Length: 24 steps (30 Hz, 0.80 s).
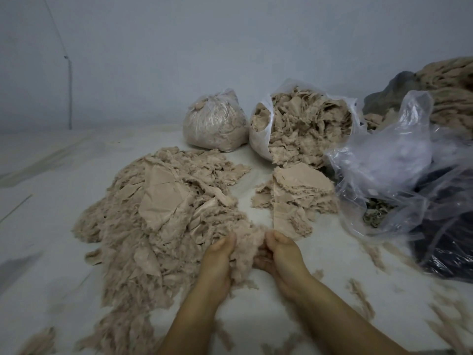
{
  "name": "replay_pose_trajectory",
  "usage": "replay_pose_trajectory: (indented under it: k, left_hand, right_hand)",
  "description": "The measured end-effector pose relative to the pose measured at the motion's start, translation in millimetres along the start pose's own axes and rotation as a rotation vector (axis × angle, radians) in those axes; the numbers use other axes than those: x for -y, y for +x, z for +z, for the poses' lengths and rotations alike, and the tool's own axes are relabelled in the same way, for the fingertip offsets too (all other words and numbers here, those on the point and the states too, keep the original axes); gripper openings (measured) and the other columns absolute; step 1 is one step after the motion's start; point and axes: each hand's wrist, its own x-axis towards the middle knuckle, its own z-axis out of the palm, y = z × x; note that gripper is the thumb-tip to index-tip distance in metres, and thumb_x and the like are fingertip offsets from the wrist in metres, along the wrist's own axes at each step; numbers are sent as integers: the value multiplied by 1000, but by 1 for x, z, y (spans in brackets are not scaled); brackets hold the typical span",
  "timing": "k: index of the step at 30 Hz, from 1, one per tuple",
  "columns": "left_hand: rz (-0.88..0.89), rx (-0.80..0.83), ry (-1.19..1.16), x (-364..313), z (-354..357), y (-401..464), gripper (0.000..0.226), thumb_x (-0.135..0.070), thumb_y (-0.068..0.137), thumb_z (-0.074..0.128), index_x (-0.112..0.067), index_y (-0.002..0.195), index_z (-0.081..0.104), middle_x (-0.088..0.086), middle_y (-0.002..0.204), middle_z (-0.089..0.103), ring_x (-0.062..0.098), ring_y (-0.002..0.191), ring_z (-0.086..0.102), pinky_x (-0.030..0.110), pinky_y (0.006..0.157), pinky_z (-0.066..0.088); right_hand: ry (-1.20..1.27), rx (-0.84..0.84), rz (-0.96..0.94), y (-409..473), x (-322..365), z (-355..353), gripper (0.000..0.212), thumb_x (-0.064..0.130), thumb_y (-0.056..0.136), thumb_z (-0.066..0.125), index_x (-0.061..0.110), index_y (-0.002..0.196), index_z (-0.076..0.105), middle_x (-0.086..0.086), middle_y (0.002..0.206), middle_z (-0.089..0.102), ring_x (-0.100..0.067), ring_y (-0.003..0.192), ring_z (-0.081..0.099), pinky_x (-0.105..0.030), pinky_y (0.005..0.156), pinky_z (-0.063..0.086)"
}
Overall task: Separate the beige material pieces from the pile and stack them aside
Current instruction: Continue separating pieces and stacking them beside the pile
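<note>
Dim, flat, bluish light with only faint shadows. Soft glare streaks the clear plastic bag [384, 160] at right. Scraps near the lower edges smear with blur, and wide-angle distortion bends the frame's margins.

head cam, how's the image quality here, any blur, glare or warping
Head view: dim, flat, bluish light with only soft shadows; glare streaks on the clear plastic bag; wide-angle bending at the edges; the big pile smears near the lower left, the scraps at lower right are streaked, and the tuft gripped by the left hand and right hand looks soft.
</note>
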Motion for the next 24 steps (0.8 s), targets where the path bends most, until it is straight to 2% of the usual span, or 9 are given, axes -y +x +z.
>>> replay_pose_trajectory:
  k: [2, 4, 6, 9, 11, 14, 18, 21, 24]
  left_hand:
    - [8, -5, -15, -1, 0, 2, 42, -30, 96, 46, 4, 101, 69, 23, 97, 71, 33, 88, 71, 35, 67, 58]
    - [10, 52, 52, -1, 3, 0, 43, -41, 90, 56, -2, 105, 69, 22, 105, 69, 34, 95, 69, 42, 76, 58]
    - [58, -18, 183, 0, 6, -1, 46, -31, 80, 72, -7, 117, 59, 18, 113, 67, 33, 99, 67, 46, 85, 55]
    - [218, -194, 234, 1, 10, 3, 12, -13, 93, 58, -3, 96, 64, 17, 91, 71, 31, 84, 67, 36, 71, 56]
    - [245, -268, 285, 0, 12, 4, 25, -15, 98, 48, -4, 83, 65, 20, 82, 70, 31, 77, 64, 38, 71, 53]
    - [239, -261, 354, 2, 17, 0, 29, -21, 98, 49, -7, 80, 67, 14, 73, 71, 26, 66, 67, 31, 60, 54]
    - [45, -141, 39, 1, 22, -2, 27, -20, 96, 51, 1, 92, 67, 23, 84, 71, 33, 69, 69, 37, 64, 56]
    - [-51, -113, -181, -1, 22, -2, 25, -17, 96, 50, 4, 98, 65, 21, 90, 72, 31, 80, 71, 42, 75, 55]
    - [-50, -76, -167, -2, 22, -2, 45, -40, 93, 52, 1, 109, 63, 19, 99, 72, 31, 89, 70, 44, 83, 54]
  right_hand:
    - [-27, 27, -34, -1, 1, 0, 35, 33, 99, 49, 1, 98, 63, -17, 83, 69, -28, 74, 66, -42, 71, 57]
    - [-147, 38, -112, -4, 1, 0, 27, 23, 94, 60, -1, 106, 58, -20, 86, 69, -31, 75, 68, -44, 69, 58]
    - [-259, -12, -165, -3, -1, 0, 18, 11, 96, 55, -5, 103, 53, -25, 81, 63, -32, 69, 63, -45, 66, 57]
    - [-196, -110, -147, 2, 0, -2, 17, 8, 101, 40, -1, 103, 54, -10, 66, 58, -17, 53, 56, -30, 53, 53]
    - [-67, -125, -105, 2, 1, -4, 23, 20, 102, 42, 1, 105, 56, -6, 67, 59, -14, 54, 58, -27, 53, 53]
    - [-131, -44, -61, -2, -2, -1, 38, 39, 92, 60, 3, 103, 58, -16, 87, 68, -30, 79, 69, -40, 70, 59]
    - [-143, -114, -108, -3, -6, 1, 12, 10, 93, 59, 0, 93, 65, -19, 87, 72, -28, 79, 72, -38, 73, 59]
    - [-13, -147, -46, 2, -5, 0, 21, 4, 99, 45, 0, 100, 66, -17, 94, 73, -32, 89, 70, -42, 83, 57]
    - [4, -141, -60, 1, -6, 1, 22, 6, 99, 44, 2, 98, 66, -15, 91, 73, -29, 86, 71, -38, 77, 57]
